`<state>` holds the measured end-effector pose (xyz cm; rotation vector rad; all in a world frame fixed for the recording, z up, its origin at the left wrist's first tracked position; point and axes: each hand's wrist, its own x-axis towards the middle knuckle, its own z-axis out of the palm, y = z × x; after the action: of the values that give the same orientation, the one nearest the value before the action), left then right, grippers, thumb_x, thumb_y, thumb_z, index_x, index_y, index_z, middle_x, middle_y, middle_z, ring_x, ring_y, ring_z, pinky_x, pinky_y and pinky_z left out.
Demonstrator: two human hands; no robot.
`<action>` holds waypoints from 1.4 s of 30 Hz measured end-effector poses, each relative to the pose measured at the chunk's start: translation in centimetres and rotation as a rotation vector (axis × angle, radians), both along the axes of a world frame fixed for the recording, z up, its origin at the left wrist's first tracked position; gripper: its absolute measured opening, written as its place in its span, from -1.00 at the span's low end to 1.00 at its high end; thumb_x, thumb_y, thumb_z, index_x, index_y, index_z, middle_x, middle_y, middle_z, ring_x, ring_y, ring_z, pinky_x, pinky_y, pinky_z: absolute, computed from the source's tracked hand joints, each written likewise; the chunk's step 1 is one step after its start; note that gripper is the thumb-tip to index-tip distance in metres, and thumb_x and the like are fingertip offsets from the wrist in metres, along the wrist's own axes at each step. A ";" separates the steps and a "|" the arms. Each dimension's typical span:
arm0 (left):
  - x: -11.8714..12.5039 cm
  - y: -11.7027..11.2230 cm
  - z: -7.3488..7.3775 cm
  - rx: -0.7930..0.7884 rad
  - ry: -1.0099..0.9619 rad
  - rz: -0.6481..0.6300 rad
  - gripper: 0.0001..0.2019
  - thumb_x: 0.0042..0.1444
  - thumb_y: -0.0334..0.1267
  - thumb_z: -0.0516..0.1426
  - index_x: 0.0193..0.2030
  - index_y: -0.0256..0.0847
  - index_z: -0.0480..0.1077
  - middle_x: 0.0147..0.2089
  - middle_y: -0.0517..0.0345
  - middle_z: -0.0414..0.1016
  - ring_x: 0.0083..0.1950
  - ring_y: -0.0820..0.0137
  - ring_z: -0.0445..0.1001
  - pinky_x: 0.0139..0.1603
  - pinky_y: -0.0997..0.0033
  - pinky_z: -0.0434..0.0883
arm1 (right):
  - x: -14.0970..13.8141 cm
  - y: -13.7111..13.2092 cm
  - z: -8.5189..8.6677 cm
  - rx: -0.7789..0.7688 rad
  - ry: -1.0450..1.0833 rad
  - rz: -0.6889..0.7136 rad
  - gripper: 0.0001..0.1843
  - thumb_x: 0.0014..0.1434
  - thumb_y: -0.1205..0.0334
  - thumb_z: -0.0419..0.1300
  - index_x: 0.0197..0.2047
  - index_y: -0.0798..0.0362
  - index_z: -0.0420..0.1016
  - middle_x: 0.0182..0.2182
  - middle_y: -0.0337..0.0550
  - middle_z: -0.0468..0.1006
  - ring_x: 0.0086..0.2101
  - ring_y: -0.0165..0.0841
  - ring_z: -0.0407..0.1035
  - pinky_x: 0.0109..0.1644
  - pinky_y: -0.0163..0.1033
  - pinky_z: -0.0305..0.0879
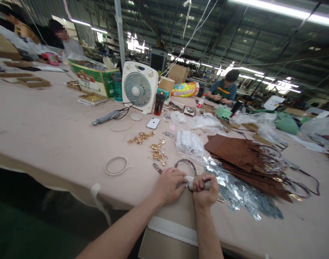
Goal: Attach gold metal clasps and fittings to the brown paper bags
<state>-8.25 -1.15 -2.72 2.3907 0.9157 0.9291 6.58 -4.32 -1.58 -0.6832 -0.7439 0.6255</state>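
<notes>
My left hand and my right hand meet near the table's front edge, both closed around a light grey bag handle whose dark curved strap loops up behind them. The left hand pinches the handle's end; the right fist wraps its other part. A small tool lies just left of the loop. Gold metal fittings and more gold pieces lie beyond the hands. Silvery plastic wrappers spread to the right.
A stack of brown leather pieces lies right of the hands. A tape ring, a white phone, a white fan, a grey power tool and a green carton sit further back. Other people work at the far side.
</notes>
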 end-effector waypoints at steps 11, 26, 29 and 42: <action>0.0 0.0 0.1 -0.003 0.038 -0.006 -0.86 0.30 -0.21 0.26 -0.03 0.05 0.59 0.12 0.30 0.62 0.19 0.29 0.45 0.26 0.15 0.31 | -1.5 -0.8 -0.5 0.032 -0.144 -0.127 -0.67 0.38 0.08 0.09 -0.41 0.00 0.41 -0.66 -0.41 0.15 -0.68 -0.49 0.07 -0.59 -0.36 0.05; -0.1 -0.1 0.4 -0.030 0.017 -0.024 -0.89 0.31 -0.27 0.21 -0.08 0.00 0.55 0.02 0.25 0.62 0.17 0.23 0.43 0.28 0.12 0.26 | -2.1 1.3 -0.4 -0.252 -0.342 -0.193 -0.59 0.37 0.06 0.10 -0.51 -0.01 0.29 -0.67 -0.40 0.21 -0.69 -0.48 0.08 -0.63 -0.32 0.03; -0.1 -0.1 0.3 -0.040 0.004 -0.028 -0.86 0.29 -0.27 0.22 -0.04 0.00 0.55 0.04 0.23 0.61 0.19 0.23 0.42 0.30 0.11 0.26 | -1.7 2.0 0.0 -0.293 -0.342 -0.169 -0.58 0.38 0.01 0.10 -0.49 -0.01 0.31 -0.70 -0.42 0.19 -0.70 -0.48 0.09 -0.64 -0.33 0.05; -0.3 0.3 -0.7 -0.089 -0.183 -0.022 -0.83 0.12 -0.33 0.38 -0.17 -0.11 0.54 0.09 0.17 0.63 0.15 0.20 0.51 0.23 0.09 0.31 | 1.1 3.6 0.9 -0.277 0.126 0.039 -0.63 0.29 -0.16 0.20 -0.31 -0.02 0.38 -0.66 -0.49 0.18 -0.73 -0.55 -0.02 -0.68 -0.43 -0.02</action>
<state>-8.52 -0.82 -3.43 2.1956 0.8416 1.0557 7.65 -0.74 -0.68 -0.8760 -0.5595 0.8084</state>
